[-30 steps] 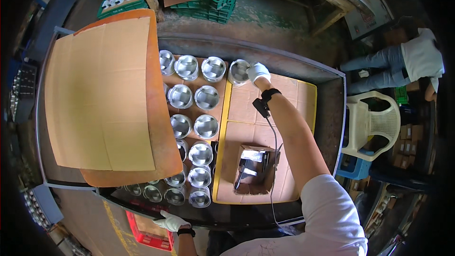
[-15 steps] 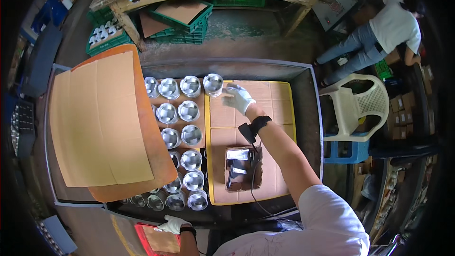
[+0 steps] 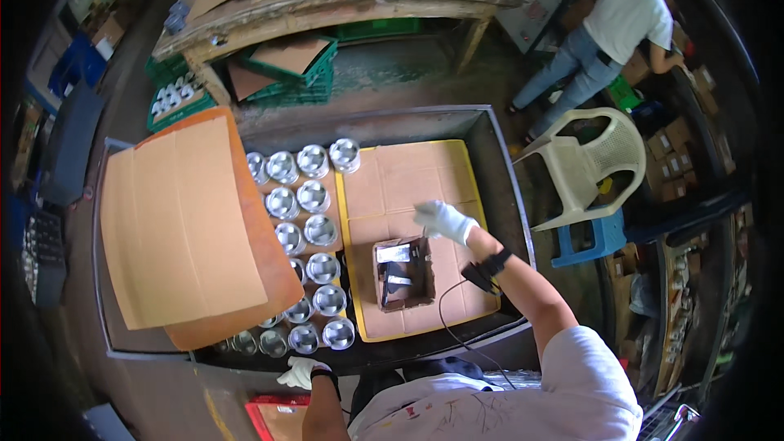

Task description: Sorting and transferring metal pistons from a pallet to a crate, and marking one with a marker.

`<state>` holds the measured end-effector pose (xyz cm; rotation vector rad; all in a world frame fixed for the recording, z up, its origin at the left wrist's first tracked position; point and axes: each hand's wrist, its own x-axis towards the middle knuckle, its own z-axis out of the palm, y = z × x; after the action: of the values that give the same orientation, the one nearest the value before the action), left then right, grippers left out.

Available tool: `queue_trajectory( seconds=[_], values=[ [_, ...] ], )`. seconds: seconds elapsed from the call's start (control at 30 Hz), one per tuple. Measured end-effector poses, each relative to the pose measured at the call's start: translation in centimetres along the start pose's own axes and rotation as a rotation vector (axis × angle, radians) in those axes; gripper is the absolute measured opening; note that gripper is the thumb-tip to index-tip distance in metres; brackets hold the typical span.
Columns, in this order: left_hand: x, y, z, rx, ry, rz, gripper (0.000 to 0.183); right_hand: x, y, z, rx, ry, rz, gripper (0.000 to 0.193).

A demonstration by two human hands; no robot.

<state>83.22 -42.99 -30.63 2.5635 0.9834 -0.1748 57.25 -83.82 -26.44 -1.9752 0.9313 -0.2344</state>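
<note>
My right hand (image 3: 445,221), in a white glove, hovers over the flat cardboard sheet (image 3: 408,171) with yellow edges. Its fingers are loosely bent and apart, with nothing visible in them. Beside it on the sheet stands a small open cardboard box (image 3: 425,282) holding dark items with pale labels. Left of the sheet are rows of shiny metal pistons (image 3: 329,300), most standing on cardboard. One piston (image 3: 345,155) stands at the sheet's far left corner. My left hand (image 3: 300,373), also gloved, is by the bin's near edge, fingers extended, holding nothing I can see.
A cardboard panel on an orange board (image 3: 278,278) covers the bin's left part. A red-rimmed tray (image 3: 260,418) lies near my left hand. Beyond the bin stands a wooden workbench (image 3: 343,10). At right are a white plastic chair (image 3: 572,184), a blue stool (image 3: 600,237) and another person (image 3: 625,16).
My right hand has drawn back from the far piston, toward me and right. The whole view has shifted; the other person is still bent toward the shelves. My left hand stays near the bin's edge.
</note>
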Motion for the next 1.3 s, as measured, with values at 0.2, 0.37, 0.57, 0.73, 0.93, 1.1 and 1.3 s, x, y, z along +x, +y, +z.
queue_trajectory(
  seconds=[0.2,0.37,0.57,0.73,0.93,1.1,1.3],
  values=[
    [-3.0,-0.9,3.5,0.026,-0.049,0.210,0.065,-21.5,10.7,0.4,-0.670,-0.250,0.053,0.023],
    [-6.3,3.5,3.2,-0.048,-0.073,0.326,0.064,-29.1,2.5,4.1,-0.698,-0.768,0.441,0.065],
    [-8.1,4.7,2.7,-0.044,-0.105,0.412,0.063,-32.7,4.5,6.4,-0.734,-0.566,0.429,0.064],
    [-8.5,3.1,2.6,-0.014,-0.110,0.430,0.062,-32.9,3.6,6.2,-0.759,-0.507,0.374,0.061],
    [-7.7,2.3,2.1,-0.038,-0.148,0.447,0.061,-33.5,2.2,6.1,-0.791,-0.457,0.434,0.059],
    [-4.1,0.6,1.2,-0.088,-0.210,0.448,0.060,-35.0,0.0,7.4,-0.899,-0.230,0.452,0.071],
    [1.8,-3.4,0.0,-0.207,-0.384,0.422,0.060,-41.8,-8.5,11.9,-0.832,0.004,0.511,0.069]
  ],
)
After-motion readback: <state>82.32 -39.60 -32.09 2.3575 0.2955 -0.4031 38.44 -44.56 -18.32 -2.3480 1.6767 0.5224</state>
